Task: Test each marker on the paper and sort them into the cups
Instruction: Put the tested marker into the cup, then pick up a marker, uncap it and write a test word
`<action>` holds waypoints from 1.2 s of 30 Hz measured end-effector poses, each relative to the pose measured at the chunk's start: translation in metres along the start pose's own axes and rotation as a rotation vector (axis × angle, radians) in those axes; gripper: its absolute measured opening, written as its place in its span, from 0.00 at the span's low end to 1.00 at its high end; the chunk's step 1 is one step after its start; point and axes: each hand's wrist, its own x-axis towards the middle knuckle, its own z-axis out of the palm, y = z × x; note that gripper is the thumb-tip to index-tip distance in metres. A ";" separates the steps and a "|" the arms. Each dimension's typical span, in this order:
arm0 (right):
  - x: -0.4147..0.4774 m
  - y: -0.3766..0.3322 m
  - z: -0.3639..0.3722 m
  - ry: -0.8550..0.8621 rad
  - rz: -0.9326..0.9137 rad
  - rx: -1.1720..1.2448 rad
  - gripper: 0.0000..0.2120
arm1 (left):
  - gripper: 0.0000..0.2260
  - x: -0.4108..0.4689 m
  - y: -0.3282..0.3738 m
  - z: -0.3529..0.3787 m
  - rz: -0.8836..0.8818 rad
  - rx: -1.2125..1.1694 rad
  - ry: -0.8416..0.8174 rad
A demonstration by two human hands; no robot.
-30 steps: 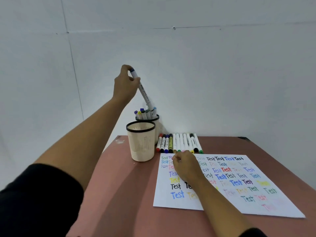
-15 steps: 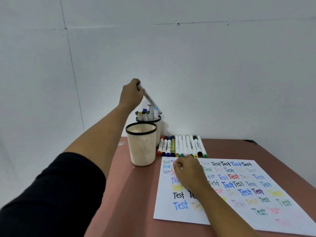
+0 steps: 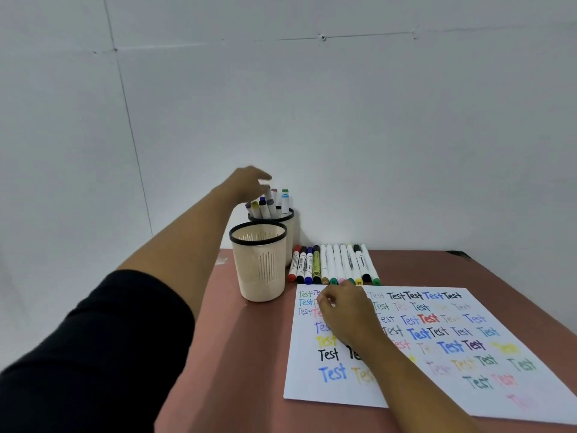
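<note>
Left hand [image 3: 249, 184] hangs loose-fingered over the back cup [image 3: 291, 239]; right hand [image 3: 346, 310], at its 5 o'clock, sits curled on the paper [image 3: 437, 389], grip unclear tbh.

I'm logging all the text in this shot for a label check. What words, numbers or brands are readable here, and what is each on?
"Test": handwritten many times in many colours on the paper; the right hand covers some of them.
Print on the barrels and end caps of the markers lying in a row: too small and blurred to read.
Front cup: no text visible.
</note>
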 end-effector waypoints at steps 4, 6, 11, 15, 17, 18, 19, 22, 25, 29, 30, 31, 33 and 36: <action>0.001 0.000 -0.001 -0.005 0.005 -0.003 0.13 | 0.14 -0.003 0.005 0.022 -0.099 -0.218 -0.064; 0.001 0.000 -0.002 -0.005 0.005 -0.005 0.13 | 0.11 -0.001 0.007 0.025 -0.105 -0.277 -0.040; 0.002 0.002 0.000 -0.007 0.011 0.001 0.13 | 0.07 -0.003 0.004 0.022 -0.147 -0.498 0.027; 0.003 0.002 0.000 -0.021 0.017 0.012 0.13 | 0.11 -0.012 0.004 0.014 -0.120 -0.495 0.106; 0.003 0.003 0.000 -0.019 0.024 0.032 0.12 | 0.14 -0.022 0.010 0.008 -0.084 -0.494 0.164; 0.003 0.003 0.000 -0.016 0.028 0.044 0.12 | 0.15 -0.027 0.014 0.005 -0.063 -0.484 0.199; 0.003 0.002 0.000 -0.012 0.033 0.057 0.12 | 0.15 -0.034 0.019 0.003 -0.038 -0.469 0.236; 0.004 0.002 -0.002 0.008 0.056 0.104 0.12 | 0.14 -0.057 0.038 0.000 0.045 -0.454 0.336; 0.004 0.000 -0.006 0.020 0.069 0.157 0.12 | 0.13 -0.089 0.056 0.010 0.164 -0.457 0.390; 0.003 -0.006 -0.014 0.085 0.083 0.261 0.11 | 0.12 -0.128 0.068 0.046 0.237 -0.465 0.273; 0.003 -0.007 -0.017 0.099 0.091 0.284 0.11 | 0.12 -0.135 0.068 0.057 0.237 -0.454 0.231; 0.003 -0.008 -0.019 0.112 0.098 0.297 0.11 | 0.12 -0.142 0.068 0.067 0.233 -0.443 0.189; 0.003 -0.010 -0.024 0.134 0.121 0.304 0.11 | 0.12 -0.152 0.066 0.084 0.197 -0.447 0.105; 0.003 -0.012 -0.029 0.145 0.164 0.357 0.09 | 0.12 -0.160 0.059 0.105 0.093 -0.464 0.030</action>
